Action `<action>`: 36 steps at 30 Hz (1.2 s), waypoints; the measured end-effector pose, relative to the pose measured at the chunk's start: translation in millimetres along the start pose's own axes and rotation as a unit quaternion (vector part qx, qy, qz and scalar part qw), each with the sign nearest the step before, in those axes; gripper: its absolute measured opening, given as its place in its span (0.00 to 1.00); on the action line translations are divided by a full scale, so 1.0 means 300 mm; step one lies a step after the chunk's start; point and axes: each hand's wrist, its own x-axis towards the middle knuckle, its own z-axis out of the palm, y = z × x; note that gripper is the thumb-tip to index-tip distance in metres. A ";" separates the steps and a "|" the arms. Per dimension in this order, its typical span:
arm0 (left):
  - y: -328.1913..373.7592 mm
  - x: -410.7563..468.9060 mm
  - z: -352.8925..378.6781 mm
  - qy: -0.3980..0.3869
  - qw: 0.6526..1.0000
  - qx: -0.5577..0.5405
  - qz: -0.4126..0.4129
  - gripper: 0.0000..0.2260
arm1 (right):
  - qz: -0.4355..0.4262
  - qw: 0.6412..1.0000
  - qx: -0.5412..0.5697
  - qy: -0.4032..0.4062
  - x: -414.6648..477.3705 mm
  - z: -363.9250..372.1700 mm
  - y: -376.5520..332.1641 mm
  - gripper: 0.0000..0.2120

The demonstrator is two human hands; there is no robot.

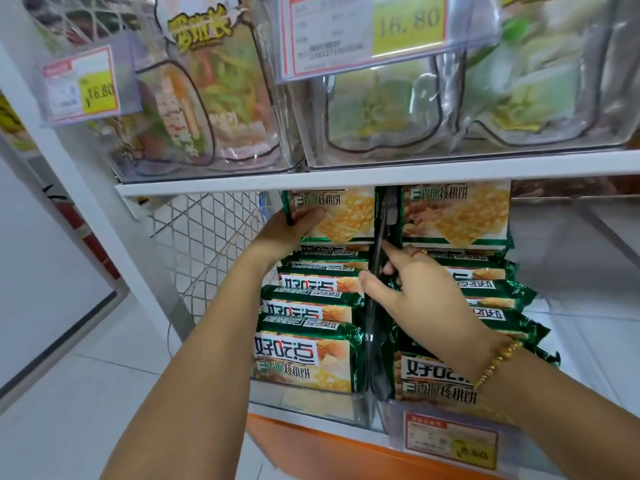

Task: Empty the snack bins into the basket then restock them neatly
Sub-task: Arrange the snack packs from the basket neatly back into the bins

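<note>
The white lower shelf (588,306) carries a left bin (301,400) and a right bin (388,403) side by side at its front edge, both packed with green biscuit packets (304,358). The left grip (291,230) curls round an upright packet (339,216) at the left bin's back. The right grip (415,282) rests at the divider wall (375,306) between the bins, forefinger straight; whether it pinches the wall I cannot tell.

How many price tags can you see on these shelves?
3: the left tag at upper left, the middle tag at top centre, the lower tag at bottom right. Others may be hidden or out of frame.
</note>
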 end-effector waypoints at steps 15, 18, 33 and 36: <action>0.097 -0.022 -0.011 0.069 0.992 0.017 -0.103 0.17 | 0.001 0.996 -0.024 -0.081 -0.001 -0.072 -0.033 0.32; 0.143 -0.128 -0.011 0.134 0.982 0.097 -0.096 0.23 | -0.001 0.995 -0.022 -0.099 -0.030 -0.137 -0.062 0.30; 0.176 -1.021 0.624 0.235 0.950 -0.204 0.038 0.24 | 0.058 0.984 0.107 -0.126 -0.672 -0.343 0.205 0.17; 0.070 -1.187 0.813 0.088 0.982 -0.144 -0.082 0.14 | 0.124 0.959 0.043 -0.252 -0.835 -0.274 0.388 0.14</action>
